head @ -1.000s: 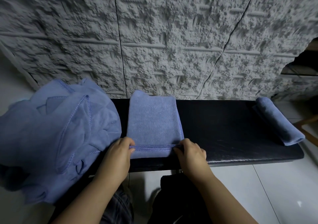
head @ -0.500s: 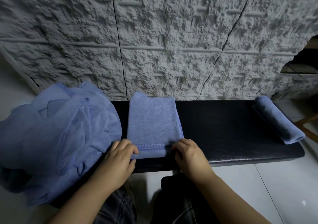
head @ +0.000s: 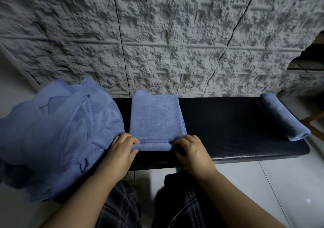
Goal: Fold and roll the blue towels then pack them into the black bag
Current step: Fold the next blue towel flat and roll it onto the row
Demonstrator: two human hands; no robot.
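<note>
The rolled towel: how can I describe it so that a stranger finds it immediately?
Look along the long black bench standing against the rough grey wall, to its far right end. There lies the rolled towel, a tight blue cylinder apart from both hands; the middle towel is flat and folded, and the left pile is loose.

No legible writing, label, brand mark, number or sign appears anywhere in view.
</note>
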